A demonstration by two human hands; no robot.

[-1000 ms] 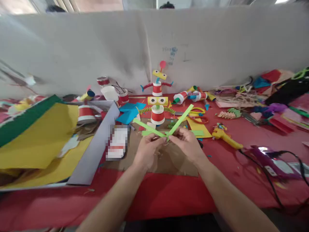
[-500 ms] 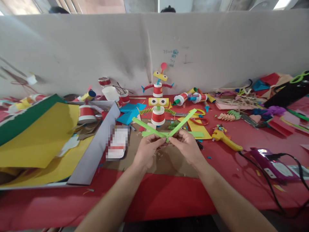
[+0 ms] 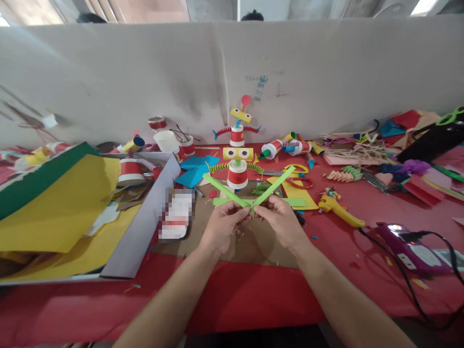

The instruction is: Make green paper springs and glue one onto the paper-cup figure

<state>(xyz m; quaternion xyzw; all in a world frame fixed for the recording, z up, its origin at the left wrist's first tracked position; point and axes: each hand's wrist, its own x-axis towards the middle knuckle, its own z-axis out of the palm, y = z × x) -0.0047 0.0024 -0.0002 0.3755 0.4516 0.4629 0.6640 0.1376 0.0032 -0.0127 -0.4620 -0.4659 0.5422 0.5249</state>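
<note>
Both hands pinch green paper strips that meet in a V between my thumbs. My left hand (image 3: 225,223) is closed on the left strip (image 3: 222,187), and my right hand (image 3: 278,217) on the right strip (image 3: 278,182). Their joined lower ends are partly covered by my fingertips. Behind the V, another green strip (image 3: 297,202) lies flat over the brown cardboard (image 3: 213,246). Just beyond stands a paper-cup figure (image 3: 237,175) with a yellow eye piece and folded green arms. A folded green spring (image 3: 261,188) rests between the strips, near the figure's base.
A white box (image 3: 139,227) with yellow paper is at left, a phone (image 3: 177,212) beside it. Scissors (image 3: 300,182), a yellow glue gun (image 3: 340,211) and a purple power unit (image 3: 413,246) with a black cord lie right. A taller cup figure (image 3: 237,135) stands before the grey partition (image 3: 145,72).
The strips' upper ends have dipped slightly, and the left one has shifted a little to the right. Both hands keep nearly the same place and grip.
</note>
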